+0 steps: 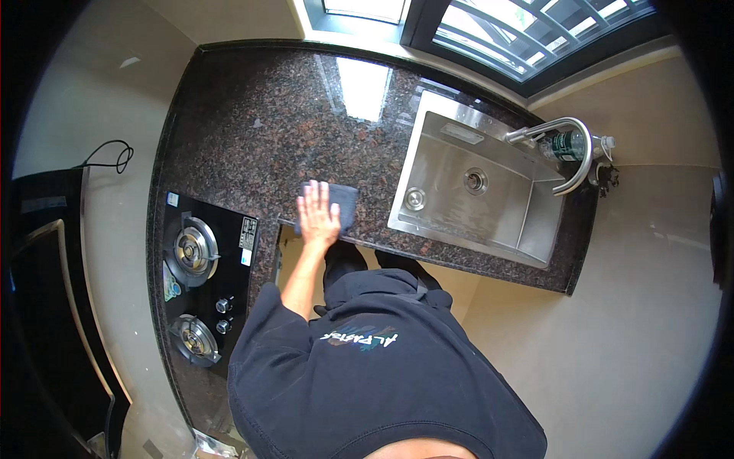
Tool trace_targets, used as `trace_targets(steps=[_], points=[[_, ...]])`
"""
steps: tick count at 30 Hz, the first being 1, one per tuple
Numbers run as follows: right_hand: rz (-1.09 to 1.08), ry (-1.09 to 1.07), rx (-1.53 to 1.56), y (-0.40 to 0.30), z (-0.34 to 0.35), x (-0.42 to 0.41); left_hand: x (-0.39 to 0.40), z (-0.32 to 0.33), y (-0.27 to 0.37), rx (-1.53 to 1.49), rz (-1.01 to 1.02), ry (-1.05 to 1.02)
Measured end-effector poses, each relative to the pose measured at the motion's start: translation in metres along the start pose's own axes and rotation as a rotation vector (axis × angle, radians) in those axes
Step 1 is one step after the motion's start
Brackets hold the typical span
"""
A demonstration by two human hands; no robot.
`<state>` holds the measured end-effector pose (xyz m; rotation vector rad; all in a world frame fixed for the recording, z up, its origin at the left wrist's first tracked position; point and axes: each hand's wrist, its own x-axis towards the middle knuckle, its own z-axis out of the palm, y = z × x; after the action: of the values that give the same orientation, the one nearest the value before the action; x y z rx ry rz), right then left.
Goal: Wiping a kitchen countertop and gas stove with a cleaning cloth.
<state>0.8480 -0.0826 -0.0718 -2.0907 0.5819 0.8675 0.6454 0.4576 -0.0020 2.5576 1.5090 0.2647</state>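
Observation:
My left hand [318,217] lies flat, palm down, on a folded dark blue-grey cloth [346,205]. Its fingers are stretched out, and the thumb rests toward the cloth's right part. Beneath the cloth is the front part of a speckled dark brown granite countertop [258,149]. The black gas hob [232,275] lies left of the hand, and a stainless steel sink [441,178] is set into the counter on the right. My right hand is out of view.
A curved tap [585,143] arches over the sink's right side, in front of a plastic bottle [567,146]. A loose drain strainer [415,198] sits in the sink. A black range hood [46,275] is on the left wall; a barred window [516,34] is beyond the counter.

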Motion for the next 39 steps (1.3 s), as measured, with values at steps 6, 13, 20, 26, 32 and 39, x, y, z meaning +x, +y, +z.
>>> trace_targets(steps=[6,13,20,26,32,39], points=[[-0.234,-0.114,0.323,-0.046,0.061,-0.034,0.128,0.013,-0.144,0.250,-0.441,0.336],[-0.344,-0.058,-0.137,-0.064,0.053,-0.107,0.302,-0.004,-0.037,0.264,-0.206,0.156],[0.165,0.046,-0.076,0.029,0.051,-0.148,0.204,0.056,0.081,-0.250,0.542,-0.011],[0.156,-0.138,0.025,0.091,0.086,-0.194,0.137,-0.010,-0.023,-0.302,0.715,-0.227],[0.124,-0.194,0.163,0.127,0.087,-0.200,0.329,0.005,-0.076,-0.031,0.667,-0.075],[0.151,-0.164,-0.008,0.040,0.053,-0.215,0.301,0.058,0.081,-0.130,0.236,0.021]])
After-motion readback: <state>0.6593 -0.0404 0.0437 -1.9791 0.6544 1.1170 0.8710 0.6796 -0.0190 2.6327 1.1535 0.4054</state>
